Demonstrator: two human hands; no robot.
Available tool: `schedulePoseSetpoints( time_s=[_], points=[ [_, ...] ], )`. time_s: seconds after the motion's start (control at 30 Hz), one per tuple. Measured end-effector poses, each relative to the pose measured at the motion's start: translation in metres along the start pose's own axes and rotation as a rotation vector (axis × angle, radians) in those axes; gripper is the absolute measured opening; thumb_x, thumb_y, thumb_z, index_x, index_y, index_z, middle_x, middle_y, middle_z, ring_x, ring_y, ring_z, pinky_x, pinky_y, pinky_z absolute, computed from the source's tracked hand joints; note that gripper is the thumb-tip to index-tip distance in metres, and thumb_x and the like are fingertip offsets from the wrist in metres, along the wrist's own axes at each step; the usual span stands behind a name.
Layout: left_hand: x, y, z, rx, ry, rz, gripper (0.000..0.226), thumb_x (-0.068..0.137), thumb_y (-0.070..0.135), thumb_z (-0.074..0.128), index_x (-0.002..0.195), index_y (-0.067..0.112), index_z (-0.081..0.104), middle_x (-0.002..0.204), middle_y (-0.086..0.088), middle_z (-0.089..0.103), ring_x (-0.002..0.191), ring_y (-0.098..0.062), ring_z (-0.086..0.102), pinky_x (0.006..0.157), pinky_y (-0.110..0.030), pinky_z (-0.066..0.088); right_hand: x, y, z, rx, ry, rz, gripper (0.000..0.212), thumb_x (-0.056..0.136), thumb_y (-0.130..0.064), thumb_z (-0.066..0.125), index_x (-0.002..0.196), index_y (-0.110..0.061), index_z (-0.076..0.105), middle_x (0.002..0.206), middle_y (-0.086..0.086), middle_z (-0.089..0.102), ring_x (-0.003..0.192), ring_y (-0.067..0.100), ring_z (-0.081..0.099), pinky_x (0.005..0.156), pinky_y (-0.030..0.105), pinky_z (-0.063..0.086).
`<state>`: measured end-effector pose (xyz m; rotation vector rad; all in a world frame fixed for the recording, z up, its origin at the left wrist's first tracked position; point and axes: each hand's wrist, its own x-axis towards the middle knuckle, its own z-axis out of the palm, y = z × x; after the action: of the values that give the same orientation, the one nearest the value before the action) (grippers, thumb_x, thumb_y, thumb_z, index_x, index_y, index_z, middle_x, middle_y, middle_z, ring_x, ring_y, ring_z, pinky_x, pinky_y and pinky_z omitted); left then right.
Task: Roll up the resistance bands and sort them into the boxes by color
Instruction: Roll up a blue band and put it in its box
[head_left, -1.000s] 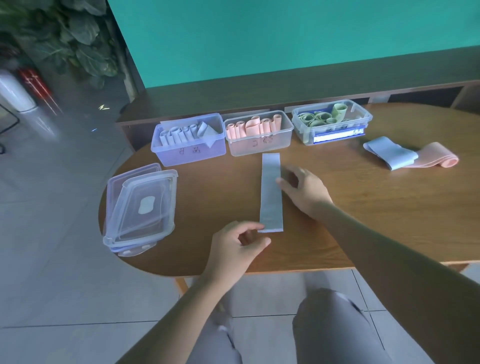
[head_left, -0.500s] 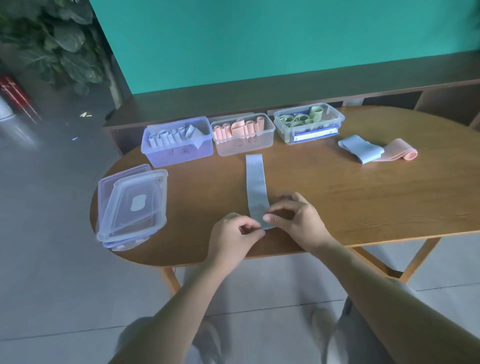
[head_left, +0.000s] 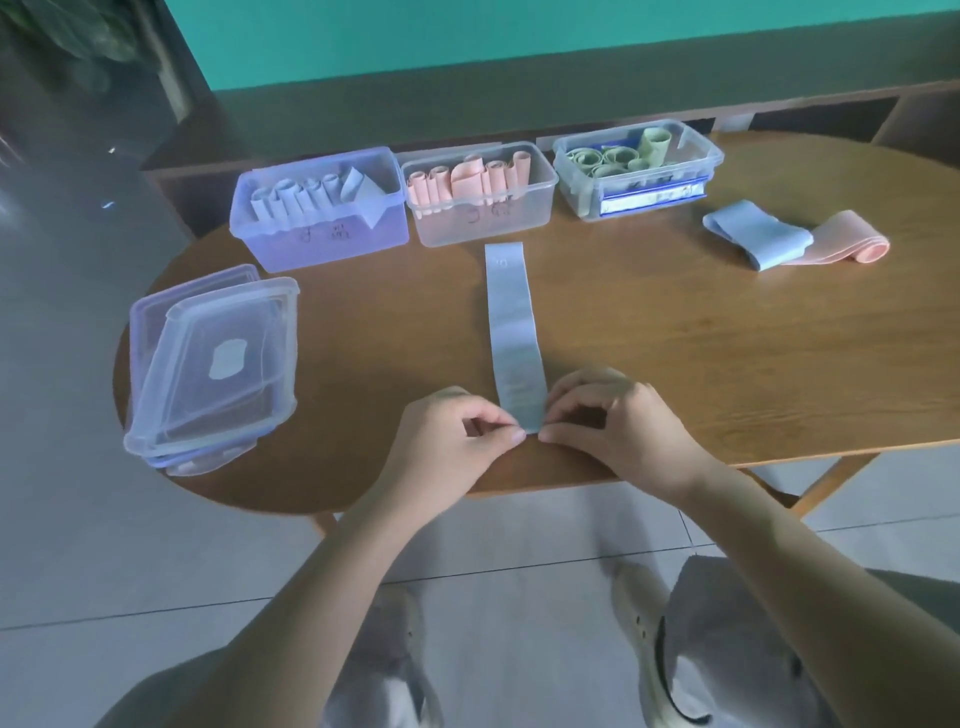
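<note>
pinching near end of blue band — left hand, right hand — on table.

Left hand and right hand side by side, fingers curled (thumbs pinching), forearms extended

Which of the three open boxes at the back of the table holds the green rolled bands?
The rightmost clear box, nearest the loose blue and pink bands. The middle box holds pink rolls and the left, bluish box holds pale blue ones.

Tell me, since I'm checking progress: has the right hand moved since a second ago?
Yes. The right hand came toward the table's near edge, down the blue band.
</note>
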<state>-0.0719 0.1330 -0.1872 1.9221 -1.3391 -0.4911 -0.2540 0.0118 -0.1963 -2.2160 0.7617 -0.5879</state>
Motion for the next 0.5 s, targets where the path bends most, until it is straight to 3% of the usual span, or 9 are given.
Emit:
schedulePoseSetpoints(
  time_s=[0.27,0.5],
  points=[
    [0.008,0.004,-0.008,0.046,-0.047,-0.112,0.012,0.079,0.041,0.082,0.078,0.030,0.078,0.074,0.013,0.070,0.071,-0.002,0.064,0.057,-0.017,0.046,0.011,0.005,-0.003,-0.073,-0.083,-0.024,0.019,0.082,-0.025,0.083,0.075,-0.035,0.068,0.111,-0.012,0.059,0.106,0.005,0.052,0.091,0.007,0.032],
    [0.015,0.007,-0.012,-0.006,-0.115,-0.212,0.013,0.078,0.040,0.083,0.075,0.030,0.077,0.066,0.011,0.069,0.057,-0.001,0.059,0.048,-0.011,0.037,0.017,-0.001,-0.010,-0.106,-0.138,0.118,0.011,0.077,-0.038,0.083,0.074,-0.034,0.074,0.122,-0.019,0.052,0.112,0.002,0.040,0.093,0.002,0.025]
  ],
)
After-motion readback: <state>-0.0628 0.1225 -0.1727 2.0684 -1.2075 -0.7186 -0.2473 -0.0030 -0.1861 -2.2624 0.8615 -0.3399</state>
